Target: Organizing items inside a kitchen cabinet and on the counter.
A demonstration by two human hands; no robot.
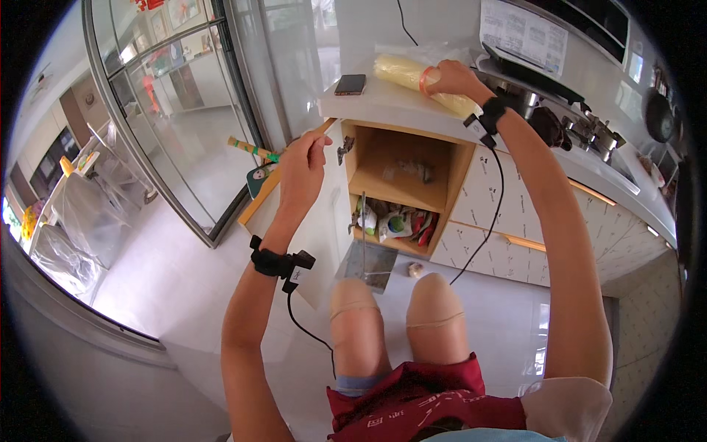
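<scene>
My right hand (450, 77) grips a roll of yellow plastic film or bags (400, 72) with a red band around it. The roll lies on the white countertop (381, 105), above the open cabinet. My left hand (302, 171) is closed on the edge of the swung-out cabinet door (262, 196), left of the opening. In the upper compartment (386, 149) is a clear plastic bag or wrapping (411, 170). Packed bags (395, 224), white, green and red, fill the lower shelf. Both wrists carry black straps with small cabled devices.
A phone (351, 84) lies on the counter's left corner. Pots (599, 132) stand by the stove at right. On the floor are a grey mat (367, 265) and a small pale round thing (415, 269) near my knees. A glass-panelled door (165, 110) stands at left.
</scene>
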